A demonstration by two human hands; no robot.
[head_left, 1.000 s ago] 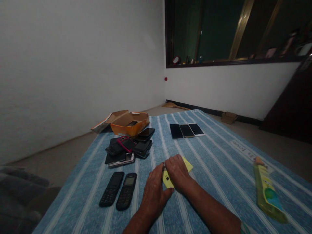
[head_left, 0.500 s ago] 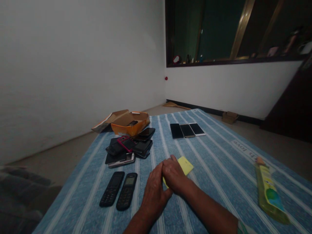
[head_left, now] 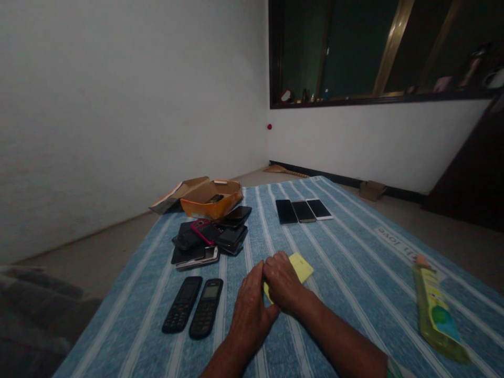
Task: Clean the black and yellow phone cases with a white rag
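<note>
My left hand [head_left: 252,302] rests low over the bed cover, fingers together and bent down around something hidden beneath it. Against it, my right hand [head_left: 284,281] is closed with curled fingers on a yellow cloth [head_left: 302,266]. One flat corner of the cloth sticks out past the knuckles, and a sliver shows between the hands. Whatever lies under both hands is out of sight. Left of my left hand are two black keypad phones [head_left: 182,305] side by side, the right one [head_left: 206,308] with a pale screen.
A pile of phones [head_left: 208,239], one pink-framed, lies before an open orange box [head_left: 208,207] with a phone inside. Three smartphones [head_left: 303,211] lie in a row farther back. At right, a yellow-green bottle [head_left: 437,312] lies on the striped cover [head_left: 354,273].
The right hand's fingers have shifted slightly on the yellow cloth. The whole view has moved a little; the left hand and the phones stay in place.
</note>
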